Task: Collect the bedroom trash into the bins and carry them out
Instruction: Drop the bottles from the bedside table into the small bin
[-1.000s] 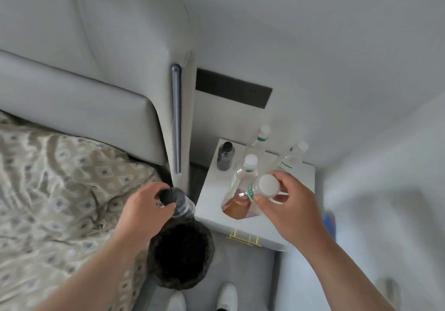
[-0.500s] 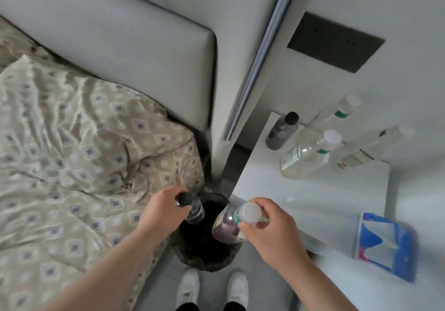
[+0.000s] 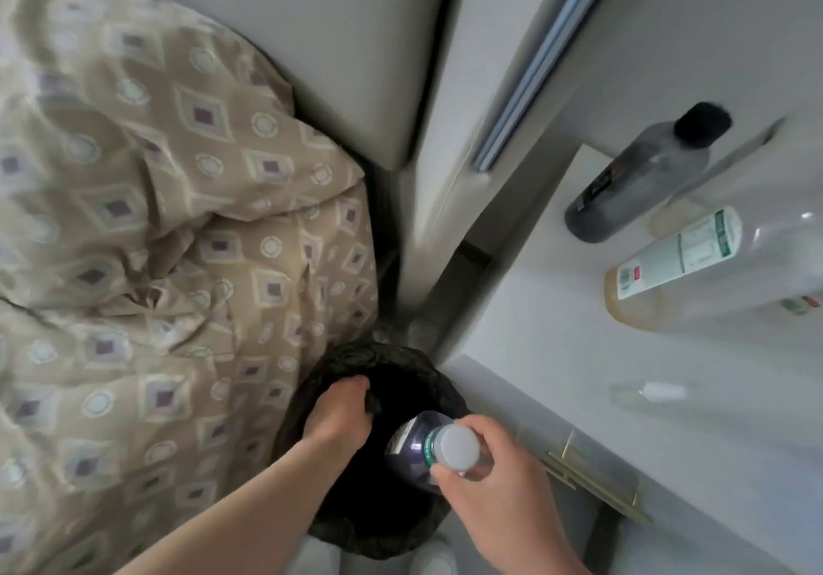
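Observation:
A round bin lined with a black bag stands on the floor between the bed and the nightstand. My left hand reaches down into its mouth, fingers curled round a small bottle of which only the black cap shows. My right hand grips a white-capped bottle by the neck; it hangs upright over the bin's right half, its lower part inside the dark opening.
The white nightstand at right carries a dark bottle with a black cap, a clear labelled bottle and another clear one beside it. A patterned beige cover lies at left, the grey headboard behind.
My head has dropped closer to the bin. Both hands have moved down: the left hand with its bottle has gone into the bin's mouth, and the right hand's bottle has sunk lower over it.

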The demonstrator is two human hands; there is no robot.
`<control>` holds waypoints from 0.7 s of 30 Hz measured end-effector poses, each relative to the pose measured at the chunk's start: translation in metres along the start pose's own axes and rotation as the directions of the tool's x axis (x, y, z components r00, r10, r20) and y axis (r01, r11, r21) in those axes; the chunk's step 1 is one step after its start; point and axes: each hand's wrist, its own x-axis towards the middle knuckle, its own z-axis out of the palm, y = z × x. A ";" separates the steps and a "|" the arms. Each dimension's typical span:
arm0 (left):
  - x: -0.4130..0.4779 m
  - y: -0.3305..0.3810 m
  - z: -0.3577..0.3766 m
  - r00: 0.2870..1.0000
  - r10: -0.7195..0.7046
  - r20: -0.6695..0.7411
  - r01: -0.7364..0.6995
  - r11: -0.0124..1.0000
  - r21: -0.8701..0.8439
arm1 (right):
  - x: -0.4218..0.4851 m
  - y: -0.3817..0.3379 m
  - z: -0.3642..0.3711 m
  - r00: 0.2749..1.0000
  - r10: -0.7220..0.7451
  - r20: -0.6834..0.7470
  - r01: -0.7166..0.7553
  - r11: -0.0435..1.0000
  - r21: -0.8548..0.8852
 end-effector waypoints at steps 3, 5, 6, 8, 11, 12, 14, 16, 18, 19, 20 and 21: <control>0.020 -0.007 0.031 1.000 -0.001 0.019 0.001 1.000 0.020 | 0.013 0.017 0.010 1.000 0.017 -0.014 -0.017 1.000 0.002; 0.029 -0.013 0.046 0.999 0.011 0.040 -0.014 0.998 0.063 | 0.019 0.028 0.019 1.000 0.022 -0.006 -0.022 1.000 -0.013; 0.032 -0.016 0.053 0.999 0.002 0.052 -0.006 0.998 0.068 | 0.021 0.031 0.022 1.000 0.026 -0.002 -0.026 0.999 -0.021; 0.041 -0.021 0.062 0.998 -0.021 0.060 0.017 0.998 0.066 | 0.025 0.035 0.026 1.000 0.021 0.003 -0.021 0.999 -0.037; 0.048 -0.027 0.068 0.996 -0.084 0.042 0.082 0.995 0.058 | 0.033 0.045 0.031 1.000 0.015 0.018 -0.014 0.999 -0.053; 0.050 -0.027 0.070 0.994 -0.103 0.030 0.102 0.994 0.046 | 0.035 0.047 0.031 1.000 0.020 0.024 -0.018 0.998 -0.061; 0.054 -0.029 0.072 0.991 -0.134 0.002 0.133 0.989 0.066 | 0.040 0.052 0.033 0.999 0.025 0.029 -0.022 0.997 -0.077; 0.060 -0.037 0.073 0.993 -0.113 -0.032 0.115 0.991 0.068 | 0.045 0.053 0.037 0.999 0.037 0.038 -0.033 0.996 -0.087; 0.065 -0.041 0.073 0.997 -0.067 -0.030 0.069 0.996 0.058 | 0.052 0.054 0.042 0.997 0.059 0.046 -0.055 0.995 -0.083; 0.064 -0.041 0.071 0.999 -0.042 -0.015 0.043 0.998 0.041 | 0.056 0.054 0.046 0.997 0.067 0.046 -0.063 0.994 -0.087; 0.061 -0.039 0.069 1.000 -0.012 -0.002 0.012 1.000 0.017 | 0.059 0.053 0.050 0.997 0.071 0.044 -0.066 0.993 -0.097; 0.053 -0.034 0.064 1.000 0.024 0.005 -0.024 0.999 -0.023 | 0.063 0.053 0.055 0.997 0.071 0.044 -0.065 0.991 -0.113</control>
